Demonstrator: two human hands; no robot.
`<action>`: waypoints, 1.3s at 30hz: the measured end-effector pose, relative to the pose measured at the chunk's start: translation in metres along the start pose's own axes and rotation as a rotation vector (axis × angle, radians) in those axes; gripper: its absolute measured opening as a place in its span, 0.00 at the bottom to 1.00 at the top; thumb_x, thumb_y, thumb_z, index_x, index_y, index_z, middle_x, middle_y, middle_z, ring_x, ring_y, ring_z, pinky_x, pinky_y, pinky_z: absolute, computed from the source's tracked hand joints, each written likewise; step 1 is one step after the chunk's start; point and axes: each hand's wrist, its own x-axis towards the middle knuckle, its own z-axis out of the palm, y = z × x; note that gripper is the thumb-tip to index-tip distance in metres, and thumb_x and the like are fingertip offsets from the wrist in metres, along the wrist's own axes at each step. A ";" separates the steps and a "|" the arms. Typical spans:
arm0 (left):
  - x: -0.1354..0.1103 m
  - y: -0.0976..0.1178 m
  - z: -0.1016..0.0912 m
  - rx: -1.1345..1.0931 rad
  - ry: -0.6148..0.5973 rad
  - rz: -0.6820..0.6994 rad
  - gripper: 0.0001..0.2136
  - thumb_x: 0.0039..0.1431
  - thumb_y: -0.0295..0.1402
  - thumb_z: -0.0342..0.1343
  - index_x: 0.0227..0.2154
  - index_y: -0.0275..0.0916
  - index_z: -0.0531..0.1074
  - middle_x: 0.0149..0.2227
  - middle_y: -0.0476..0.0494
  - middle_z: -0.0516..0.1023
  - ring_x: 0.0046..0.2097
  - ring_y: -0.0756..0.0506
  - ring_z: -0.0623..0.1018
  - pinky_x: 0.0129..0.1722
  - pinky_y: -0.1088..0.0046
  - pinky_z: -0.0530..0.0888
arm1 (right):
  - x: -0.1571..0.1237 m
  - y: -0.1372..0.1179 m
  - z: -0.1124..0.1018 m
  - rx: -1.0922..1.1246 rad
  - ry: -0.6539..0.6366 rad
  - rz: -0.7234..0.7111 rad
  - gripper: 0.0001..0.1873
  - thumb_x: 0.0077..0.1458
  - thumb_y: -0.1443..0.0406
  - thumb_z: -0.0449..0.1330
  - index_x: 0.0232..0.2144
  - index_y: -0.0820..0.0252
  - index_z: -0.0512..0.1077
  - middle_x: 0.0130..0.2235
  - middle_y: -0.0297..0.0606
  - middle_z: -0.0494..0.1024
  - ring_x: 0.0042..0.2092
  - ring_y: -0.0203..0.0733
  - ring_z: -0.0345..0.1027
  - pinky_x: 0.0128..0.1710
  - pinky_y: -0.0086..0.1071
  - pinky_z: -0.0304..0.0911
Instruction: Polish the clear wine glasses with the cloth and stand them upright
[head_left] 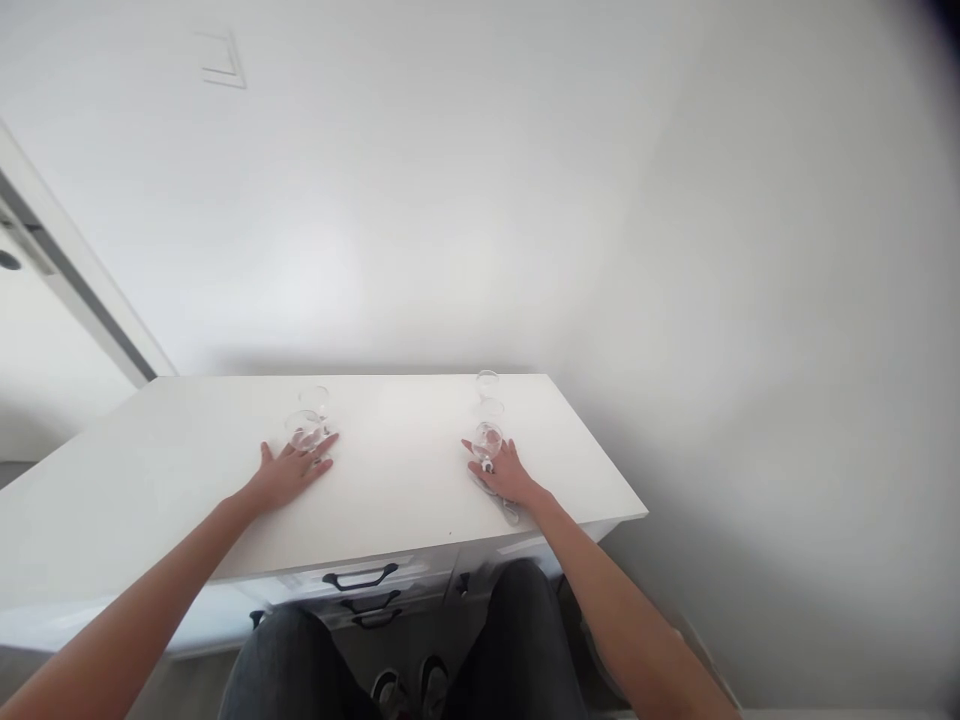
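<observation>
My left hand (289,477) lies palm down on the white cabinet top, fingers spread. Just past its fingers stands a clear stemmed glass (304,430), which they overlap in view. A second clear glass (313,398) is right behind that one. On the other side, my right hand (504,474) also rests with fingers apart, around the lower part of a clear glass (487,438). Whether it touches the stem I cannot tell. Behind it are two more clear glasses, a middle one (492,408) and a far one (487,383). A pale, thin, elongated thing (510,511) shows under my right wrist.
The white cabinet (397,480) stands against a white wall (420,200), its right edge near the side wall. Black handles (360,577) stick out from its drawers in front of my knees. A door frame (82,270) is at the far left.
</observation>
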 end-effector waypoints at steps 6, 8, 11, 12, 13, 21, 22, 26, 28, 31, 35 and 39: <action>-0.058 -0.083 -0.019 0.026 0.033 -0.132 0.30 0.71 0.54 0.40 0.74 0.64 0.45 0.76 0.47 0.54 0.77 0.27 0.47 0.64 0.20 0.40 | 0.024 -0.020 0.021 0.036 -0.015 0.001 0.30 0.72 0.49 0.46 0.72 0.44 0.60 0.76 0.38 0.52 0.77 0.51 0.39 0.74 0.63 0.27; -0.066 -0.092 -0.024 0.031 0.028 -0.154 0.30 0.72 0.54 0.39 0.74 0.62 0.45 0.76 0.47 0.54 0.77 0.27 0.46 0.65 0.20 0.41 | 0.032 -0.042 0.030 0.026 -0.037 -0.047 0.30 0.72 0.48 0.46 0.71 0.43 0.61 0.75 0.37 0.55 0.77 0.51 0.39 0.73 0.64 0.27; -0.064 -0.094 -0.030 0.049 0.023 -0.131 0.30 0.72 0.54 0.40 0.74 0.61 0.47 0.76 0.47 0.55 0.78 0.27 0.44 0.65 0.21 0.39 | 0.051 -0.093 0.045 0.019 -0.072 -0.145 0.30 0.72 0.48 0.47 0.71 0.43 0.62 0.75 0.36 0.56 0.77 0.51 0.39 0.73 0.65 0.26; -0.061 -0.094 -0.032 0.054 0.020 -0.121 0.30 0.72 0.54 0.40 0.74 0.61 0.48 0.76 0.47 0.55 0.78 0.27 0.44 0.65 0.22 0.38 | 0.059 -0.112 0.050 0.023 -0.094 -0.170 0.31 0.71 0.48 0.47 0.71 0.44 0.61 0.75 0.36 0.55 0.77 0.51 0.38 0.73 0.66 0.25; -0.059 -0.093 -0.033 0.056 0.013 -0.116 0.30 0.72 0.54 0.40 0.74 0.61 0.48 0.76 0.46 0.55 0.78 0.27 0.44 0.66 0.22 0.38 | 0.068 -0.132 0.056 0.028 -0.113 -0.185 0.32 0.71 0.47 0.48 0.72 0.44 0.60 0.76 0.36 0.53 0.78 0.53 0.36 0.72 0.67 0.24; -0.058 -0.091 -0.038 0.033 -0.027 -0.112 0.32 0.72 0.56 0.35 0.75 0.58 0.45 0.76 0.47 0.53 0.78 0.31 0.44 0.69 0.29 0.38 | 0.137 -0.251 0.093 0.040 -0.238 -0.309 0.34 0.69 0.45 0.48 0.72 0.42 0.57 0.77 0.35 0.50 0.78 0.55 0.29 0.69 0.74 0.21; -0.059 -0.090 -0.038 0.028 -0.028 -0.109 0.32 0.72 0.56 0.35 0.75 0.57 0.44 0.76 0.47 0.52 0.78 0.32 0.44 0.70 0.30 0.38 | 0.143 -0.260 0.095 0.031 -0.255 -0.316 0.35 0.69 0.44 0.47 0.73 0.41 0.56 0.77 0.34 0.49 0.78 0.55 0.28 0.69 0.74 0.21; -0.059 -0.089 -0.037 0.004 -0.020 -0.098 0.32 0.72 0.58 0.34 0.75 0.59 0.43 0.77 0.49 0.51 0.78 0.33 0.44 0.70 0.30 0.38 | 0.160 -0.278 0.100 -0.020 -0.304 -0.329 0.40 0.66 0.37 0.45 0.74 0.40 0.53 0.78 0.33 0.45 0.78 0.58 0.22 0.68 0.74 0.20; -0.058 -0.090 -0.036 0.004 -0.012 -0.098 0.32 0.72 0.58 0.34 0.75 0.60 0.43 0.77 0.50 0.51 0.78 0.33 0.45 0.70 0.30 0.38 | 0.166 -0.281 0.099 -0.039 -0.322 -0.332 0.43 0.65 0.35 0.45 0.74 0.40 0.51 0.78 0.33 0.42 0.78 0.59 0.20 0.68 0.74 0.20; -0.058 -0.093 -0.033 0.006 -0.002 -0.091 0.31 0.72 0.57 0.34 0.75 0.61 0.43 0.77 0.50 0.52 0.78 0.33 0.46 0.70 0.29 0.39 | 0.174 -0.284 0.100 -0.052 -0.334 -0.333 0.46 0.63 0.33 0.44 0.75 0.40 0.49 0.78 0.35 0.40 0.78 0.60 0.20 0.68 0.74 0.21; -0.057 -0.096 -0.030 -0.001 -0.002 -0.093 0.31 0.72 0.57 0.33 0.75 0.61 0.44 0.77 0.49 0.51 0.78 0.33 0.45 0.70 0.30 0.39 | 0.182 -0.286 0.105 -0.040 -0.318 -0.322 0.47 0.62 0.32 0.45 0.75 0.42 0.50 0.78 0.35 0.41 0.78 0.59 0.19 0.67 0.75 0.20; -0.057 -0.097 -0.030 0.002 -0.001 -0.103 0.31 0.72 0.57 0.33 0.74 0.61 0.45 0.78 0.49 0.47 0.78 0.32 0.45 0.70 0.31 0.40 | 0.181 -0.284 0.110 -0.012 -0.266 -0.311 0.47 0.61 0.31 0.46 0.74 0.42 0.53 0.78 0.35 0.37 0.78 0.57 0.17 0.68 0.72 0.19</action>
